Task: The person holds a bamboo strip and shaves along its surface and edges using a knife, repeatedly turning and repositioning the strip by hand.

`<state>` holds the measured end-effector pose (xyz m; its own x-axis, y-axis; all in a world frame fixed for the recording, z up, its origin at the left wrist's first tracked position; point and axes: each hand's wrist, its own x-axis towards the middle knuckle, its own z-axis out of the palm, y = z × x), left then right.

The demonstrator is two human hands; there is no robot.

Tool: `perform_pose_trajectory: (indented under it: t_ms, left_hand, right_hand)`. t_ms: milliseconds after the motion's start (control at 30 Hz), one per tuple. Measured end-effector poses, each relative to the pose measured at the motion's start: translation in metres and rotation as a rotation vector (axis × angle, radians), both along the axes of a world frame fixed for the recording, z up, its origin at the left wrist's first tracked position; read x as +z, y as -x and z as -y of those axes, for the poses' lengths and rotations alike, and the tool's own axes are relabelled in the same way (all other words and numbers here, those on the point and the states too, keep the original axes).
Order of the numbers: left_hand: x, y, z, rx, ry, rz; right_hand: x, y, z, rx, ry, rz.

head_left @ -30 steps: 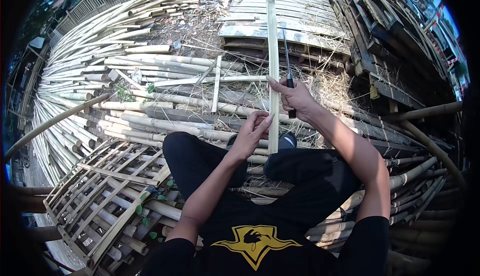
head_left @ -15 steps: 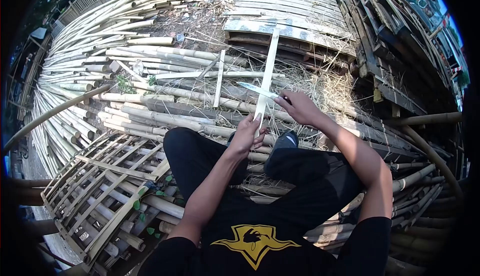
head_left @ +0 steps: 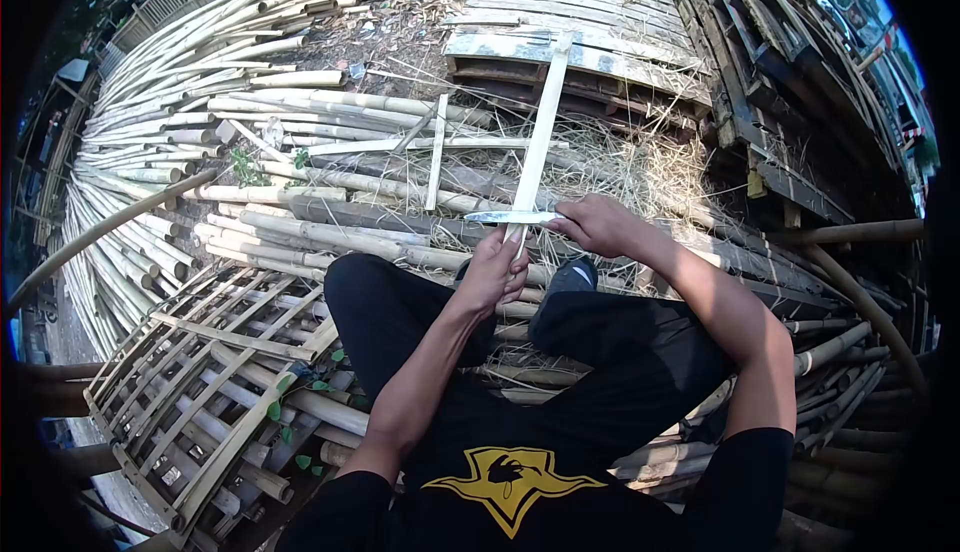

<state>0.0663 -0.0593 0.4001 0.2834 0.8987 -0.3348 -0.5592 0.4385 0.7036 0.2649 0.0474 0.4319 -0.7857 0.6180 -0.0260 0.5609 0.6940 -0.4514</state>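
Note:
My left hand (head_left: pixel 492 270) is closed around the lower end of a pale bamboo strip (head_left: pixel 543 137), which points up and away from me. In my right hand (head_left: pixel 597 226) is a knife (head_left: pixel 510 218), its handle mostly hidden by my fingers. The blade points left and lies across the strip just above my left fingers. I sit with bent legs in dark trousers, and both hands are between my knees.
Stacked bamboo poles (head_left: pixel 150 172) fill the left side. A slatted bamboo lattice (head_left: pixel 200 392) lies at lower left. Ahead is a wooden pallet (head_left: pixel 580 52), with more pallets (head_left: pixel 790 82) stacked at right. A short bamboo slat (head_left: pixel 437 152) rests on the poles, amid straw (head_left: pixel 640 167).
My right hand has moved down, bringing the knife along the strip closer to my left hand. The blade is now nearly level. The strip's far end has shifted slightly right and up.

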Motion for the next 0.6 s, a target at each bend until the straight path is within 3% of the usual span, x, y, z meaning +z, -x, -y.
perform_pose_trajectory:
  t_ms: [267, 400, 600]
  left_hand:
    - [0.018, 0.01, 0.015, -0.118, 0.038, -0.02]
    - [0.014, 0.006, 0.007, -0.079, 0.015, -0.004]
    - [0.014, 0.014, 0.009, -0.058, -0.017, -0.071]
  right_hand:
    - [-0.005, -0.072, -0.068, -0.526, 0.072, -0.013]
    - [0.028, -0.045, -0.043, -0.389, 0.155, 0.072]
    - [0.029, -0.012, -0.011, -0.116, 0.141, 0.023]
